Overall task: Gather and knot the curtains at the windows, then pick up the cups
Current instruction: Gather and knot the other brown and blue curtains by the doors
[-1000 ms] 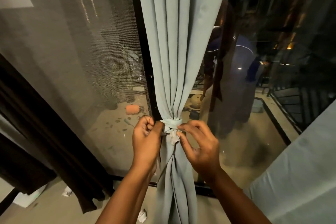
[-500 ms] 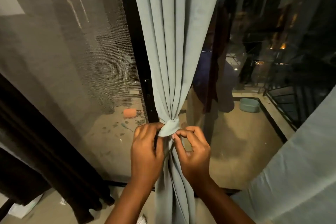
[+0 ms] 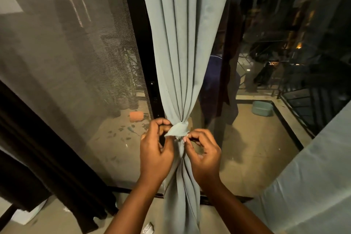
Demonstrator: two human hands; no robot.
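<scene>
The pale grey-green pleated fabric curtain [image 3: 185, 47] is hanging in front of the black-framed window [image 3: 150, 74], its long axis running vertically, top to floor, and it is cinching to a narrow waist at the small band-like knot of the same cloth [image 3: 178, 129]. Both hands are working at that waist. The left hand [image 3: 154, 155] is sitting just left of the knot, fingers [image 3: 161, 122] curling in and pinching the loose flap of the tie that is sticking out toward it. The right hand [image 3: 204, 155] is sitting just right and slightly below, fingertips [image 3: 187, 137] pinching the frayed lower edge of the knot. The knot is therefore lying between the two hands and just above them, touching both, with neither hand clearly nearer. Judgement: the tie is looking formed but not yet snug; the coming move is likely calling for opposite pulls across the curtain's vertical axis, left hand outward left, right hand outward right. No cups are showing in this view.
</scene>
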